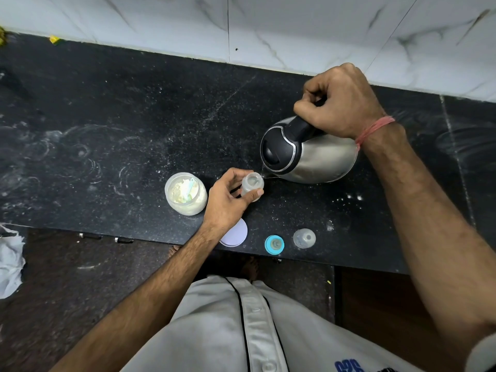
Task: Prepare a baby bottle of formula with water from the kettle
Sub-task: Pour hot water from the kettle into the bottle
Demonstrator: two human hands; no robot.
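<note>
Black stone counter [112,135], pretty dusty, white powder specks and ring smudges all over it. Marble-look white wall tiles [295,25] behind. Some yellow scrap [54,39] sits at the back edge, far left. Crumpled white cloth [10,261] down on the left, below the counter's front edge.

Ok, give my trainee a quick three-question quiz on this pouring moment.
1. True or false: the right hand tilts the kettle by its black handle, spout toward the bottle.
2. What lies inside the open powder jar? A) a fork B) a pale scoop C) nothing
3. Which hand steadies the bottle on the counter?

Key
1. True.
2. B; the jar's lid lies near the counter's front edge, beside the blue-ringed teat and clear cap.
3. The left hand, with fingers curled round it.
</note>
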